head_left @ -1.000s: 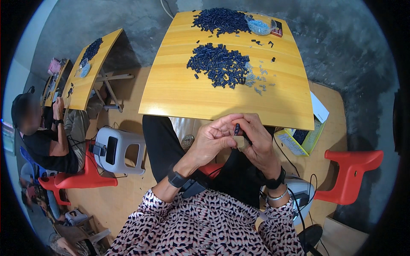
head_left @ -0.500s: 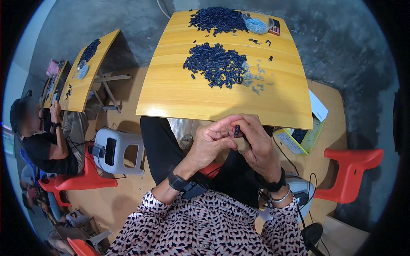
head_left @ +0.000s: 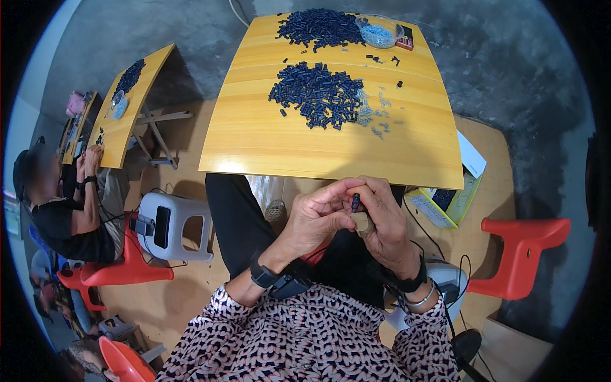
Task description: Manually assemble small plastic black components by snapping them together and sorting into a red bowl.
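Note:
Just beyond the near table edge, over my lap, my left hand (head_left: 320, 213) and my right hand (head_left: 387, 223) meet. Between their fingertips stands a small black ribbed cylindrical piece (head_left: 355, 203), roughly upright; both hands are closed about it. Below the piece, by my right thumb, is a tan blocky thing (head_left: 363, 223); whether it is a finger wrap or a separate block, I cannot tell. On the wooden table (head_left: 273, 151) lies a pile of similar black pieces (head_left: 316, 95), with small clear pieces (head_left: 377, 114) scattered at its right side.
A second black pile (head_left: 320, 28) and a clear bowl of light-blue bits (head_left: 380, 33) sit at the table's far side. A yellow box (head_left: 439, 207) and a red stool (head_left: 522, 254) stand at right. Left are a grey stool (head_left: 175, 226) and a seated person (head_left: 70, 213).
My two hands have dropped slightly toward me, still together round the black piece. The person at left has brought both hands up near the edge of their table.

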Motion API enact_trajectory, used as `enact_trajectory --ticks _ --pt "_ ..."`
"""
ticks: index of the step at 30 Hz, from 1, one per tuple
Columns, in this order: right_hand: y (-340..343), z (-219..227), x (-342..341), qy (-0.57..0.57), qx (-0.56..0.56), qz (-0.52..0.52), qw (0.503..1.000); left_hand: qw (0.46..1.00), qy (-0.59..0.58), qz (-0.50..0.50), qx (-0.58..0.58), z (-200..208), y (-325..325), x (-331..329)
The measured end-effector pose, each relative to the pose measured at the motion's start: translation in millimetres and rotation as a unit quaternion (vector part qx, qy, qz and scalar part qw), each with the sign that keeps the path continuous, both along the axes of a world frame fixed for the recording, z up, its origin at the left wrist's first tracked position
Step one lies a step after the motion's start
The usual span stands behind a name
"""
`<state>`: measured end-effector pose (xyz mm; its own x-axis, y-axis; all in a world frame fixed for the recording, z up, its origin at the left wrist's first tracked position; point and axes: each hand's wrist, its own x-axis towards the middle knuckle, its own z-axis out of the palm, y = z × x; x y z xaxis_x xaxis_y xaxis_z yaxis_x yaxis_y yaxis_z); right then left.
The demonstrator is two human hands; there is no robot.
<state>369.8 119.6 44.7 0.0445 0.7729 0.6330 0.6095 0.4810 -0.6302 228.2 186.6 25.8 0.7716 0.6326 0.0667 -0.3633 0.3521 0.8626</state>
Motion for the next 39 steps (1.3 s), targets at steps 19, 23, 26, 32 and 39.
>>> enact_trajectory --ticks 19,23,26,32,39 --pt "-2 -5 -5 0.056 -0.037 -0.003 0.998 0.994 0.05 0.056 0.075 -13 -6 4" --pt "-6 -16 12 0.102 -0.059 -0.055 0.991 0.999 0.03 0.016 0.022 -13 -3 27" --pt "-12 -26 27 0.197 -0.083 -0.118 0.97 0.997 0.07 0.012 -0.011 -7 2 30" --pt "-50 -39 144 0.281 0.085 -0.39 0.873 0.971 0.071 0.223 -0.044 3 43 -56" --pt "-125 -176 334 0.335 -0.02 -0.594 0.732 0.859 -0.037 0.495 -0.128 -21 40 -328"
